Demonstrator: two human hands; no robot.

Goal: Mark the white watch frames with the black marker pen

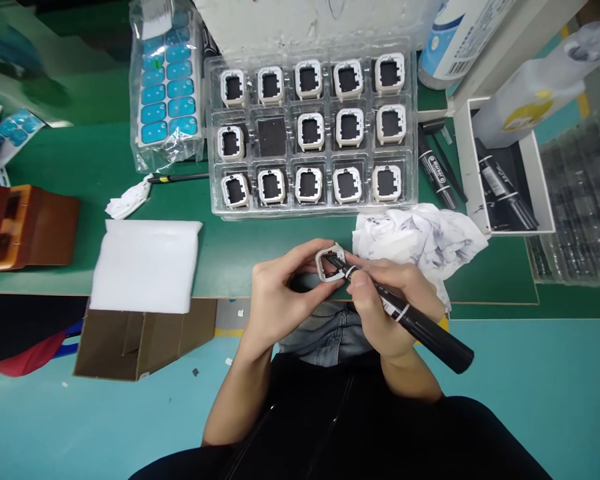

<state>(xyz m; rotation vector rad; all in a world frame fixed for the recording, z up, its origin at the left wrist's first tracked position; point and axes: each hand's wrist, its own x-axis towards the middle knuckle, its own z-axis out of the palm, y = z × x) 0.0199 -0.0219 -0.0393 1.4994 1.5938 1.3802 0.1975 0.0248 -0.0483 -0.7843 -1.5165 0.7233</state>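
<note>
Between its thumb and fingers my left hand (285, 287) grips a small white square frame (321, 267), held up over the table's front edge. My right hand (390, 300) is closed round a black marker pen (430, 333), its thick end slanting down to the right. The marker's tip reaches into the opening of the frame; whether it touches the inner wall I cannot tell. Beyond my hands lies a clear plastic tray (215, 160) with several similar white frames in its pockets. One pocket (271, 137) in the middle row holds no frame.
A crumpled white cloth (420, 240) lies right of my hands. Markers (436, 170) and a white box (545, 193) with a bottle (525, 107) stand farther right. At left are a bagged blue sticker pack (167, 93), a white foam sheet (145, 267) and a cardboard box (110, 347) below.
</note>
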